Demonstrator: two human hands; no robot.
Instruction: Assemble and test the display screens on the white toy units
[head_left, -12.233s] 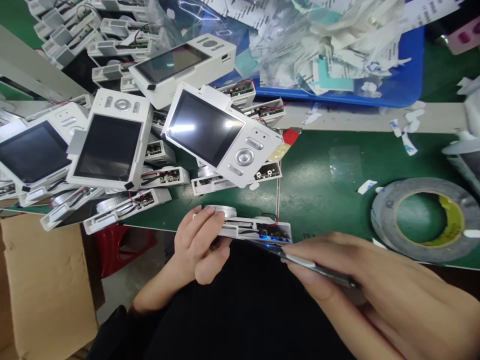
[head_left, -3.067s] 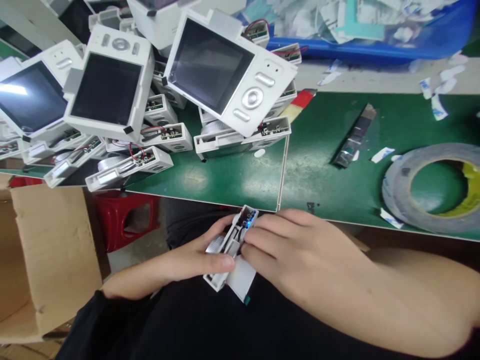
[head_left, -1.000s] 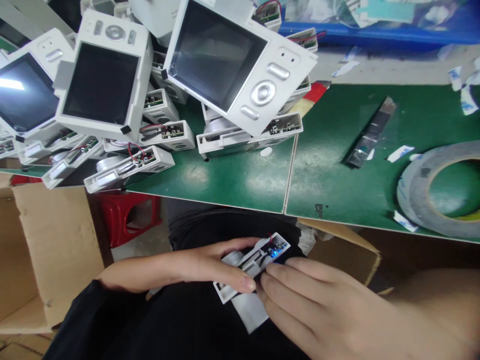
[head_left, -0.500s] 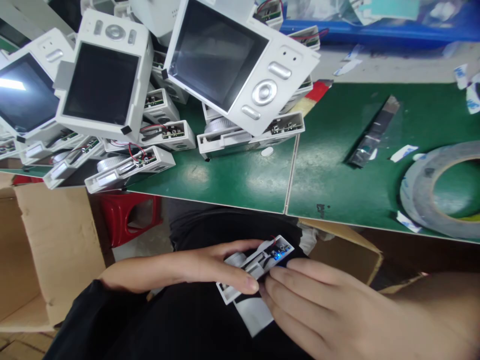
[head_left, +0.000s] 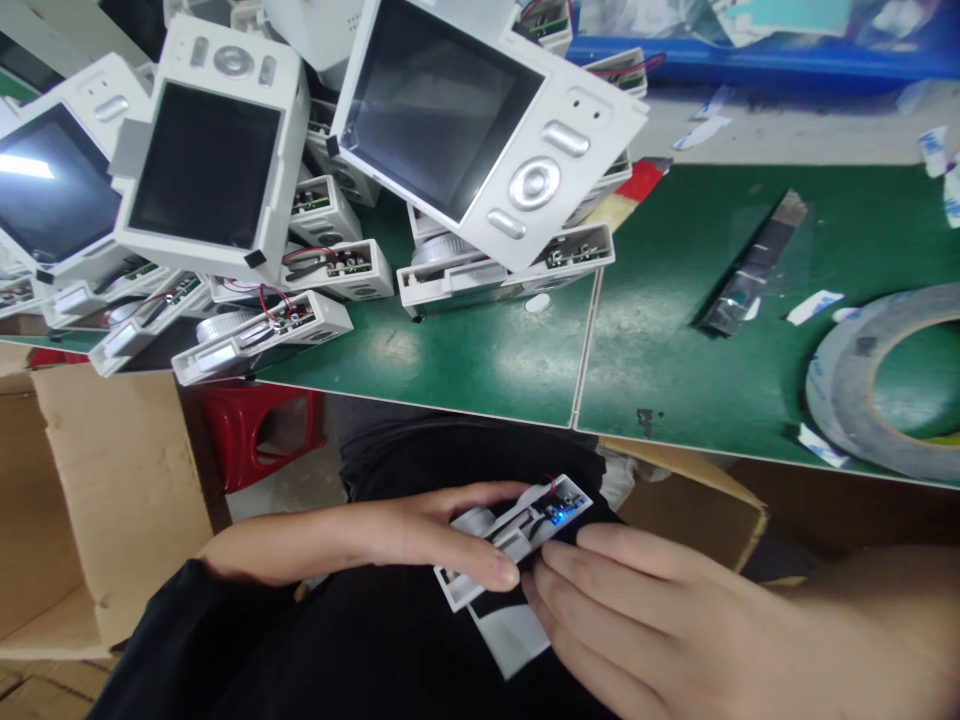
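Observation:
Over my lap is a white digital camera [head_left: 516, 543] with one side uncovered. Inside it show a circuit board with glowing blue lights, thin red wires and a round lens ring. My left hand [head_left: 431, 535] is closed around the lens side, its thumb lying across the open edge. Against the opposite, screen side press the bent, close-set fingers of my right hand [head_left: 645, 620]; its thumb and fingertips are partly hidden. A pale flat piece [head_left: 514, 638] hangs below the camera, beside the right fingers; how it is attached cannot be made out.
Several similar white cameras [head_left: 217, 165] stand and lie in a cluster on the green bench [head_left: 465, 350]. To the right are a roll of tape [head_left: 847, 390] and a dark wrapped strip [head_left: 757, 265]. Below stand a red stool [head_left: 225, 440] and a cardboard box [head_left: 124, 500].
The view has shifted very slightly. Both hands keep nearly the same hold on the camera, and its blue lights stay lit.

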